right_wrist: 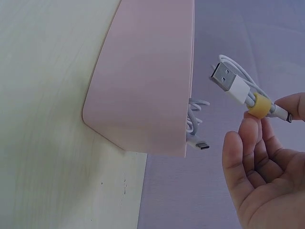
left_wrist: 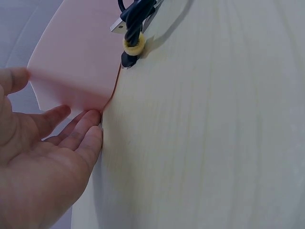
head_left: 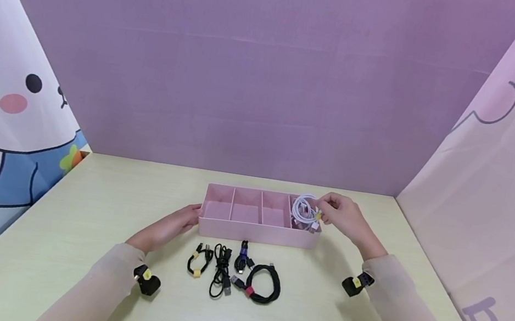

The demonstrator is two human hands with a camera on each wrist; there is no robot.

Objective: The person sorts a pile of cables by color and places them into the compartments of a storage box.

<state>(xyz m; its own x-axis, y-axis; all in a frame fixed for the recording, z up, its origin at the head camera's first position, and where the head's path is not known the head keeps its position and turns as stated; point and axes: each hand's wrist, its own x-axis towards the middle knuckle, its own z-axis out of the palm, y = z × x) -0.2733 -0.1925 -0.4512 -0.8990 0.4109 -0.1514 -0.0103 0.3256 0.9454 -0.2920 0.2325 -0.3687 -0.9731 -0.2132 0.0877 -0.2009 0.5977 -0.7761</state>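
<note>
A pink organizer box (head_left: 256, 232) with a row of compartments stands on the table. My left hand (head_left: 175, 224) touches the box's left end, fingers extended against its wall, as the left wrist view also shows. Above the rightmost compartment, my right hand (head_left: 344, 216) pinches a coiled white USB cable (head_left: 302, 210) between thumb and fingertips. Its yellow tie (right_wrist: 259, 106) and USB plug (right_wrist: 230, 82) show in the right wrist view. Another white cable (right_wrist: 194, 125) pokes out over the box rim below it.
In front of the box lie several black cables: one with yellow ties (head_left: 197, 272), a bundled one (head_left: 221, 271), one with a blue tie (head_left: 243, 253), and a round coil (head_left: 277, 288) with a red tie. A purple backdrop (head_left: 260, 72) rises behind the table.
</note>
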